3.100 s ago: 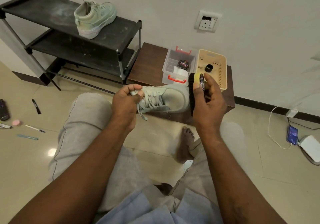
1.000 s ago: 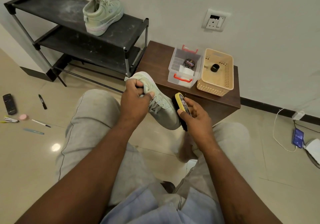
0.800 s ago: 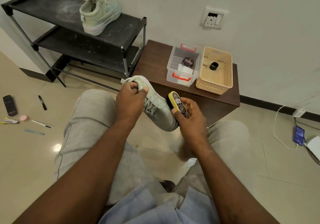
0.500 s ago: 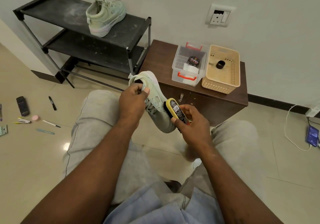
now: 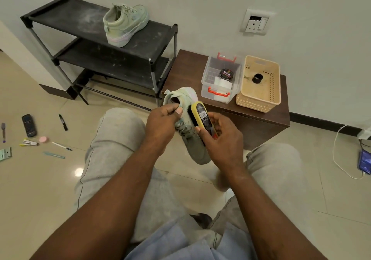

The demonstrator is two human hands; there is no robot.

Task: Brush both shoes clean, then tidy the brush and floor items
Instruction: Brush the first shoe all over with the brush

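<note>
A seated person looks down at their own hands and grey-trousered knees. They hold a pale green shoe (image 5: 197,153) in the air just in front of a low brown counter (image 5: 186,69). The left hand (image 5: 162,123) grips the shoe at its collar, with thumb and fingers pinching the edge of the opening. The heel points up toward the counter and the toe tips down toward the floor. The right hand (image 5: 222,139) is wrapped around a shoe brush (image 5: 201,115) that has a yellow back and a dark label. The black bristles of the brush press against the side of the shoe beside the laces.

Toward the right end of the counter stands a clear plastic box (image 5: 204,83) with red handles. It holds a round black polish tin (image 5: 226,74) and something white. Just beside it, nearer the counter's right edge, is a beige slotted basket (image 5: 259,103) with a small black round object (image 5: 257,78) inside.

Left of the counter, a black two-tier shoe rack (image 5: 80,14) stands against the wall. The second shoe (image 5: 125,25) sits upright on its top shelf, heel toward the camera.

Farther left of the counter, several things lie scattered on the tiled floor: a black remote (image 5: 29,125), a black marker (image 5: 63,122), a pink round object (image 5: 43,139), a white pen (image 5: 61,146) and a teal pen (image 5: 54,155). Right of the counter, a phone (image 5: 364,162) lies on the floor with a white cable (image 5: 339,153) attached.
</note>
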